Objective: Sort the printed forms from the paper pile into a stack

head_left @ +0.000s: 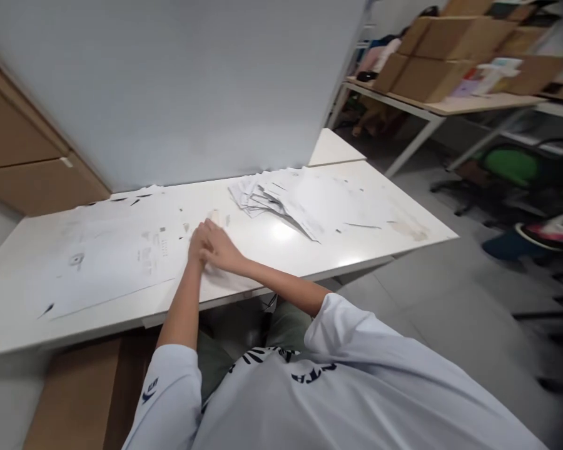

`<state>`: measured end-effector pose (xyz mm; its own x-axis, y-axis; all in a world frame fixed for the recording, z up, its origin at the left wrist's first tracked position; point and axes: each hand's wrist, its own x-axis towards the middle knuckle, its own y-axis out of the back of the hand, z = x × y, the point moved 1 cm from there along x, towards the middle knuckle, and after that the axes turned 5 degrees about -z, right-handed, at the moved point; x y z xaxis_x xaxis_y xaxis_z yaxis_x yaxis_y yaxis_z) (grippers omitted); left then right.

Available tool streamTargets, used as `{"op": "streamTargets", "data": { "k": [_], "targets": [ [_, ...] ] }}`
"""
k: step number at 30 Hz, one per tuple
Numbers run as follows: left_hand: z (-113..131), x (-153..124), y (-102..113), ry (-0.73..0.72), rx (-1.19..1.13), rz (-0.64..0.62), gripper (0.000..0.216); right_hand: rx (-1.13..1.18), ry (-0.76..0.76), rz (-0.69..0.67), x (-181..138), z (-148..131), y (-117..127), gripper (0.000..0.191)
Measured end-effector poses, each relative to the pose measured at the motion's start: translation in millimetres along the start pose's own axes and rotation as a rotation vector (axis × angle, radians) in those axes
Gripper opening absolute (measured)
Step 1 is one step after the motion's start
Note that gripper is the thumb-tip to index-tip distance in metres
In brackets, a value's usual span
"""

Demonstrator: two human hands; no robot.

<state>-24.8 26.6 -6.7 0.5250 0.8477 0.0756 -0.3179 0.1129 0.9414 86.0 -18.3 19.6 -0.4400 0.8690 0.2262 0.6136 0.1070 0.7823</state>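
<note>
My left hand and my right hand meet over the white table, touching each other, with fingers curled in. Whatever may be between them is hidden. Just beyond the fingertips lies a small beige patch or piece, too blurred to name. To the left, a large white sheet with printed marks lies flat, its right edge close to my left hand. A loose heap of white paper pieces with dark edges rests on the table, beyond and right of my hands.
A tall grey panel stands along the table's back edge. Cardboard boxes are stacked at left, and another box sits under the table. Small dark scraps dot the white table. At right are a second table with boxes and a green chair.
</note>
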Motion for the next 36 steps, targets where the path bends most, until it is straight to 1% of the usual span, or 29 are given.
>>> {"op": "streamTargets", "data": {
  "k": [2, 4, 6, 7, 8, 10, 11, 13, 16, 18, 21, 23, 28, 32, 34, 36],
  "targets": [
    [-5, 4, 1, 0.107, 0.004, 0.077, 0.053, -0.074, -0.128, 0.119, -22, 42, 41, 0.073],
    [-7, 7, 1, 0.195, 0.002, 0.130, 0.058, -0.142, -0.343, 0.249, -53, 89, 81, 0.072],
    [-8, 9, -1, 0.225, 0.005, 0.142, 0.059, -0.139, -0.567, 0.397, -95, 132, 110, 0.074],
    [-8, 9, -1, 0.228, 0.007, 0.142, 0.059, -0.104, -0.644, 0.468, -119, 149, 120, 0.070],
    [-8, 10, -1, 0.234, 0.007, 0.142, 0.059, -0.053, -0.690, 0.527, -143, 162, 126, 0.062],
    [-7, 10, -1, 0.246, 0.005, 0.139, 0.059, -0.016, -0.738, 0.574, -187, 179, 130, 0.044],
    [-7, 10, 0, 0.248, 0.005, 0.137, 0.058, 0.000, -0.749, 0.594, -205, 183, 130, 0.040],
    [-7, 10, 0, 0.240, 0.011, 0.137, 0.057, 0.021, -0.755, 0.614, -232, 188, 130, 0.036],
    [-6, 10, 1, 0.231, 0.010, 0.148, 0.058, 0.055, -0.762, 0.624, -248, 190, 132, 0.040],
    [-5, 10, 1, 0.234, -0.003, 0.151, 0.059, 0.058, -0.762, 0.602, -249, 192, 134, 0.042],
    [-5, 11, 1, 0.232, -0.014, 0.149, 0.060, 0.009, -0.753, 0.506, -247, 193, 135, 0.041],
    [-5, 11, 1, 0.228, -0.006, 0.148, 0.061, -0.020, -0.754, 0.449, -247, 193, 136, 0.044],
    [-7, 12, 0, 0.229, 0.007, 0.142, 0.057, -0.022, -0.759, 0.435, -249, 188, 138, 0.047],
    [-10, 11, -3, 0.227, 0.002, 0.146, 0.055, -0.081, -0.761, 0.394, -250, 174, 138, 0.047],
    [-11, 11, -4, 0.224, 0.012, 0.166, 0.055, -0.125, -0.742, 0.356, -252, 159, 132, 0.045],
    [-12, 10, -5, 0.218, 0.032, 0.179, 0.054, -0.167, -0.710, 0.319, -254, 140, 121, 0.041]
  ]
}}
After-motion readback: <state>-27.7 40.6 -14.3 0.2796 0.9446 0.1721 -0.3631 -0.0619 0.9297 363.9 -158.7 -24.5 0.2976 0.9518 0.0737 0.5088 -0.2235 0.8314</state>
